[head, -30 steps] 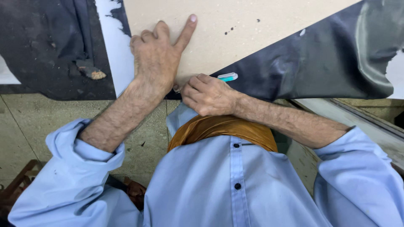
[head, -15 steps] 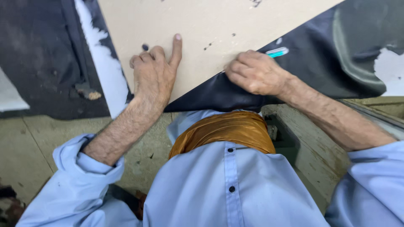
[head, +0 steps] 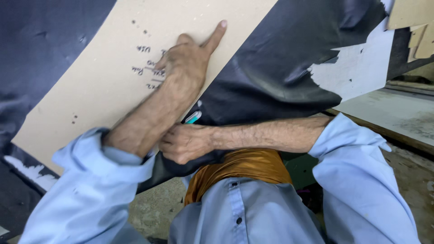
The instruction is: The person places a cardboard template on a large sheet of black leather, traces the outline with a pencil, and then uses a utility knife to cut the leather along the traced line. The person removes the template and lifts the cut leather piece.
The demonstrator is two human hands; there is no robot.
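Note:
A large tan board [head: 113,68] lies slanted on a dark worktop [head: 280,63]. My left hand [head: 187,63] rests flat on it, forefinger stretched out toward the board's right edge, next to some small handwritten marks. My right hand [head: 183,142] sits lower, at the board's near edge, partly under my left forearm. Its fingers are closed around a teal and white pen [head: 193,117], whose tip sticks up between the two arms. Both sleeves are light blue and rolled to the elbow.
The dark worktop covering is torn, with white patches at the upper right [head: 357,72] and lower left [head: 31,174]. Tan offcuts [head: 413,27] lie at the top right corner. A pale bench surface [head: 398,113] runs along the right. Concrete floor [head: 153,210] shows below.
The view swung left and closer. My left hand slid up the board to the written marks, and my right hand with the pen drew back in under the left forearm.

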